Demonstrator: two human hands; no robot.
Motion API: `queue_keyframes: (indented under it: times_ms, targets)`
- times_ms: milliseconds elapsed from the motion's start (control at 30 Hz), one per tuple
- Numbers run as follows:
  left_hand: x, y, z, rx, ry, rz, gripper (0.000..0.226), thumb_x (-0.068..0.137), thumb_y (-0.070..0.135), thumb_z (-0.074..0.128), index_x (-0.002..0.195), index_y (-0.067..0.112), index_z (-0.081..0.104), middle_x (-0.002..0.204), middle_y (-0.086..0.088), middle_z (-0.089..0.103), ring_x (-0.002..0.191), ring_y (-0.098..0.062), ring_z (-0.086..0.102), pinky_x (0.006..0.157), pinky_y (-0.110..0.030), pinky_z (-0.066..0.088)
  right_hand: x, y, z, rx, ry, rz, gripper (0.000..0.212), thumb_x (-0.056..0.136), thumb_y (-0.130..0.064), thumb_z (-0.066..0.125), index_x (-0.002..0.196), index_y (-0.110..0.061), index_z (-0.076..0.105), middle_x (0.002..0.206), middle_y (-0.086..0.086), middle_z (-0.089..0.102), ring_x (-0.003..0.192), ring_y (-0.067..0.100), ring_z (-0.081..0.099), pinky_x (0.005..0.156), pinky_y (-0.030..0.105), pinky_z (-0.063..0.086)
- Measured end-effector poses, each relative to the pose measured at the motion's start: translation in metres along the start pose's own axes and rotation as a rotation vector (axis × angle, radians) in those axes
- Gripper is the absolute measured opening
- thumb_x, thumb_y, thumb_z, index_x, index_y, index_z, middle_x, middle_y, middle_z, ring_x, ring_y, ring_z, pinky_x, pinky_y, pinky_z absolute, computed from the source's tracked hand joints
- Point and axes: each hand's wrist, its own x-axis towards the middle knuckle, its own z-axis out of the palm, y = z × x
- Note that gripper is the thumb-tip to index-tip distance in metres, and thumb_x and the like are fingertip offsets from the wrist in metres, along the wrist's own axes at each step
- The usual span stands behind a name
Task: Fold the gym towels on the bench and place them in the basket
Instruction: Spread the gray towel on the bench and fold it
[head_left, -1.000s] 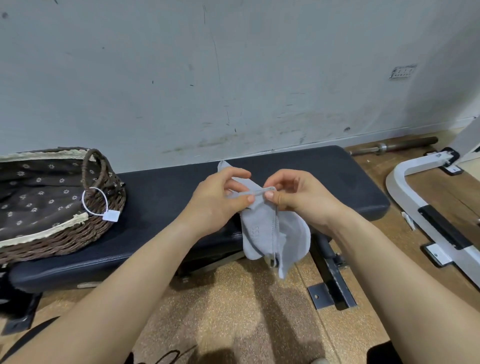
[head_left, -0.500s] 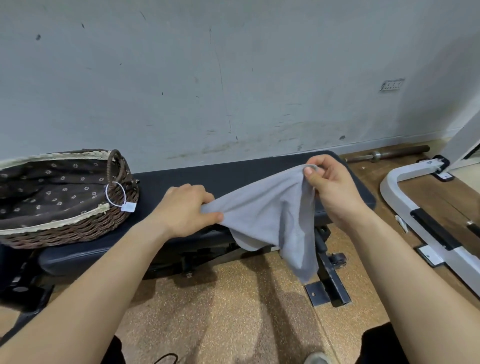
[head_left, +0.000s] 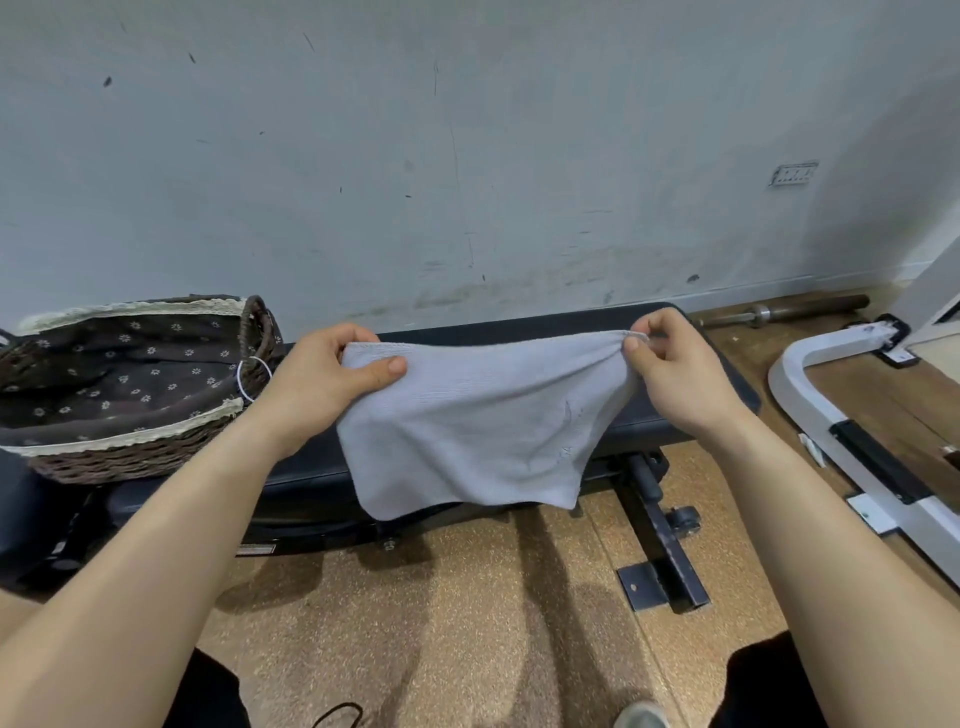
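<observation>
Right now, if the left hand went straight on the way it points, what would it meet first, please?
Probably the black padded bench just beyond it, then the scuffed grey wall; depth is hard to judge. The left hand pinches a corner of the grey cloth towel.

Soft even indoor light, faint shadows on the floor (head_left: 467, 623), wide-angle bowing at edges, sharp focus

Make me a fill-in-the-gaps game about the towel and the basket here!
1. The left hand and right hand hold the towel by its top two ____.
2. The basket stands on the ____ end of the bench.
3. The basket's brown lining has little white ____.
Missing words: corners; left; flowers.
</observation>
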Motion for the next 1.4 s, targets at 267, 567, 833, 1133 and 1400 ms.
queue_keyframes:
  times_ms: [267,567,833,1133,1400]
  targets:
    - [0.013,-0.011,-0.004,-0.073,0.014,-0.103,0.03,0.076,0.035,0.083,0.09,0.012,0.071,0.084,-0.002,0.075,0.078,-0.016,0.068,0.073,-0.03,0.052,0.006,-0.003,-0.002,0.115,0.105,-0.05,0.007,0.096,-0.033,0.063,0.098,-0.027,0.064,0.077,0.004,0.064,0.069,0.013,0.056,0.064,0.032,0.043]
    - [0.038,-0.025,0.011,0.329,0.222,-0.06,0.009,0.093,0.03,0.067,0.093,0.021,0.069,0.073,0.003,0.066,0.058,-0.015,0.064,0.062,-0.027,0.044,0.044,0.01,0.017,-0.11,0.212,0.12,0.01,0.093,-0.035,0.063,0.093,-0.026,0.066,0.078,-0.007,0.062,0.08,0.02,0.06,0.068,0.035,0.048]
    - [0.077,-0.029,0.032,-0.12,0.334,-0.149,0.01,0.099,0.024,0.057,0.09,0.023,0.058,0.085,0.005,0.056,0.079,-0.032,0.073,0.083,-0.053,0.059,0.077,0.009,0.047,0.143,0.248,0.184,0.006,0.091,-0.029,0.059,0.088,-0.025,0.063,0.073,-0.004,0.074,0.065,0.019,0.068,0.078,0.05,0.06]
    - [0.118,-0.028,0.042,-0.137,0.433,-0.06,0.017,0.1,0.024,0.054,0.086,0.035,0.056,0.092,0.01,0.058,0.085,-0.031,0.072,0.086,-0.049,0.058,0.107,0.009,0.068,0.398,0.252,0.163,0.013,0.097,-0.022,0.06,0.087,-0.031,0.06,0.09,0.006,0.073,0.072,0.018,0.069,0.061,0.034,0.056]
    - [0.129,-0.031,0.04,-0.079,0.475,0.026,0.004,0.095,0.039,0.05,0.095,0.04,0.053,0.096,0.018,0.057,0.101,-0.019,0.062,0.094,-0.049,0.052,0.114,0.008,0.067,0.508,0.237,0.026,0.016,0.092,-0.03,0.06,0.084,-0.044,0.06,0.091,-0.011,0.065,0.093,0.015,0.062,0.084,0.04,0.051]
